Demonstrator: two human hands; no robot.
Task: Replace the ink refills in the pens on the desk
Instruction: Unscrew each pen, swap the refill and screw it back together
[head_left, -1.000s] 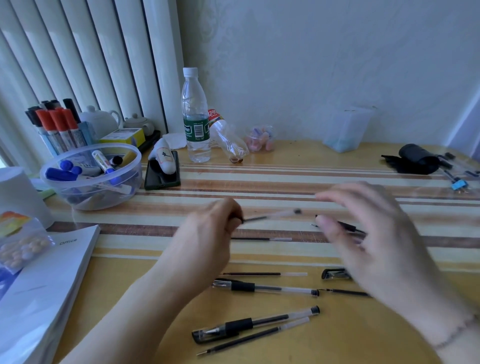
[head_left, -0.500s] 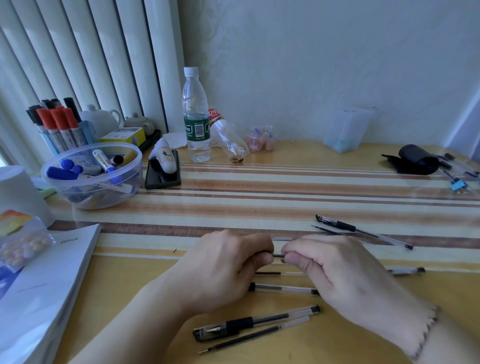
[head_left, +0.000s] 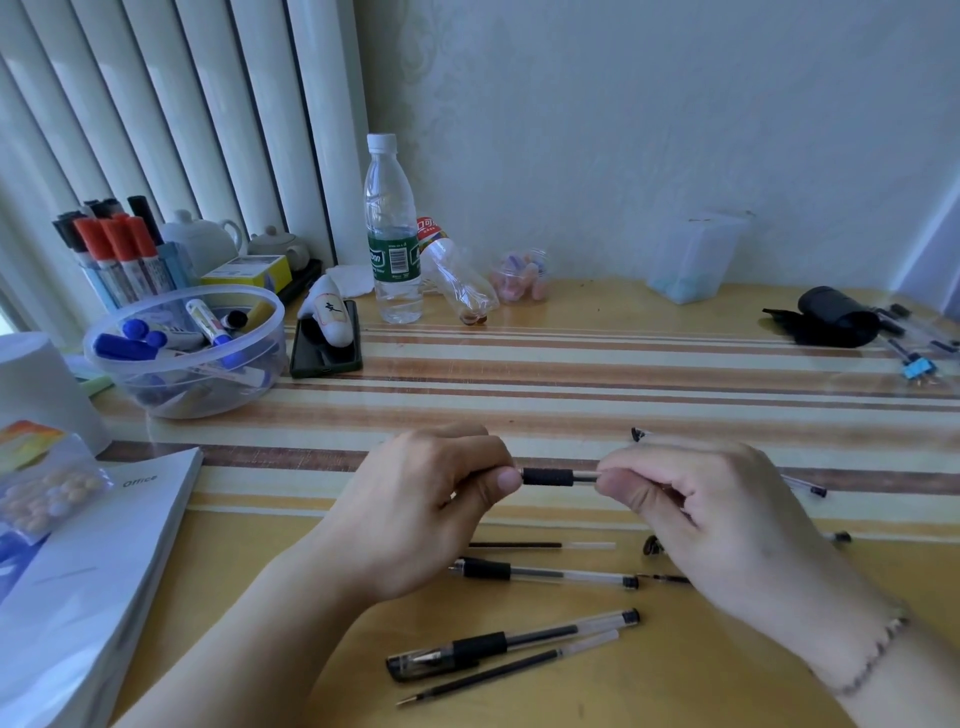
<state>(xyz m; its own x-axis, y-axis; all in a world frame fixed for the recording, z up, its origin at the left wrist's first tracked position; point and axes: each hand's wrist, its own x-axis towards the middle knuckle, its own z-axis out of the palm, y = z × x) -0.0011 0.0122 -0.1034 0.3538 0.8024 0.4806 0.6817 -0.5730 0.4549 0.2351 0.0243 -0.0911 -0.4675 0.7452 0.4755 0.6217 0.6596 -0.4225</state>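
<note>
a: from the head camera, what are the hands doing?

b: both are raised just above the worktop (head_left: 649, 691). the left hand (head_left: 415, 512) and the right hand (head_left: 711, 525) hold one pen (head_left: 558, 476) level between them. the left fingers (head_left: 506, 480) are pressed together, pinching the end next to the black rubber grip; the right fingers (head_left: 613, 480) pinch the other side, and the rest of the barrel is hidden inside that hand.

a: and the other pens?

b: lying on the worktop nearer the person. a loose refill (head_left: 540, 545) sits just under the hands, an uncapped pen (head_left: 543, 573) below it, then a capped pen (head_left: 511, 644) with another bare refill (head_left: 506, 670) just beside it. more pen parts peek out behind the right hand, too covered to tell apart.

a: anything else around?

b: a clear bowl of markers (head_left: 189, 348) at the left, a water bottle (head_left: 392, 234) upright by the wall, a white booklet (head_left: 78, 577) at the left edge.
</note>
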